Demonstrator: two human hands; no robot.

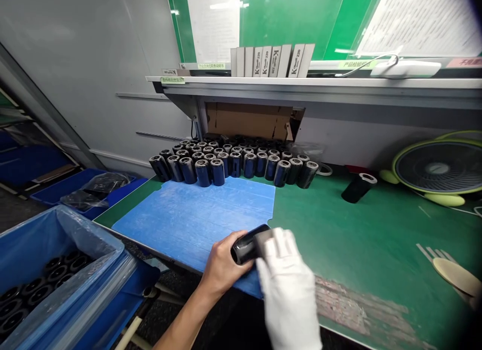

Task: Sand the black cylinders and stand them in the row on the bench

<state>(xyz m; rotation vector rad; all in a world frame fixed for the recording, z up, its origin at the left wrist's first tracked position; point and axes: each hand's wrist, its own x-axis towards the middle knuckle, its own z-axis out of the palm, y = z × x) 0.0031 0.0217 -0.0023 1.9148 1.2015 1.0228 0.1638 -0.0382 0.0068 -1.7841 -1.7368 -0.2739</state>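
My bare left hand [222, 259] is wrapped round a glossy black cylinder [244, 247], held tilted over the front edge of a blue sheet [211, 204]. My right hand [286, 259], in a white glove, presses a small grey-brown block [263, 241] against the cylinder's right part; its fingers are slightly blurred. Behind the sheet, several black cylinders [249, 165] with shiny rims stand upright in rows. One more black cylinder [356, 189] leans by itself on the green table [339, 229] to the right.
A blue bin [116, 247] lined with plastic holds several black cylinders at the left. A green-rimmed fan [439, 166] is at the right, with a pale oval object [455, 276] nearer the front. Boxes [265, 61] marked 220 stand on the shelf [320, 82] above.
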